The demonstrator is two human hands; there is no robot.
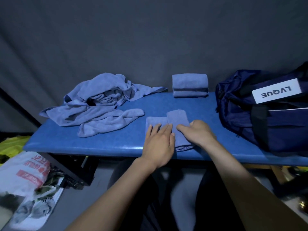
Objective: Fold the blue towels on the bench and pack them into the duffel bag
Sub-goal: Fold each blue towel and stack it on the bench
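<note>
A partly folded blue towel (175, 120) lies near the front edge of the blue bench (100, 144). My left hand (159, 140) presses flat on its left part with straight fingers. My right hand (198, 132) rests on its right part, and the far flap of the towel stands up just beyond the fingers. A heap of unfolded blue towels (100, 100) sprawls over the bench's left half. A small stack of folded blue towels (190, 85) stands at the back. The navy duffel bag (266, 114) sits on the bench's right end, with a white label that reads LVQUE.
A dark curtain hangs behind the bench. A white printed plastic bag (23, 174) and papers lie on the floor at the lower left, with yellow fabric (13, 144) beside them. My legs are under the bench's front edge.
</note>
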